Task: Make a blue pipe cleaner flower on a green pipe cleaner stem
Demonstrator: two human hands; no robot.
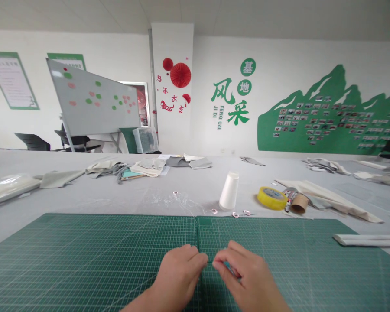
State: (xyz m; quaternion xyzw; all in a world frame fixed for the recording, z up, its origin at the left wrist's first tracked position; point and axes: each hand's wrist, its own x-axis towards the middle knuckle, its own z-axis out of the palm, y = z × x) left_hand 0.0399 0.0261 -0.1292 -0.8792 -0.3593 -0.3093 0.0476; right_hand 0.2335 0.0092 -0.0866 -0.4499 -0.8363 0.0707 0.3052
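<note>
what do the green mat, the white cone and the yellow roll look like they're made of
Green mat: looks like matte rubbery plastic, printed with a fine pale grid, lying flat.
White cone: smooth and dull white, probably plastic or card; it may be wound with thread, too far to tell.
Yellow roll: glossy yellow band around an open centre, so likely plastic adhesive tape.

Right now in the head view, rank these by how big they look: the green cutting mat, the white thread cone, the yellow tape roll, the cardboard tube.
1. Green cutting mat, by far the largest.
2. White thread cone.
3. Yellow tape roll, close to the cone; wider but lower, so that order is unsure.
4. Cardboard tube, smallest.
</note>
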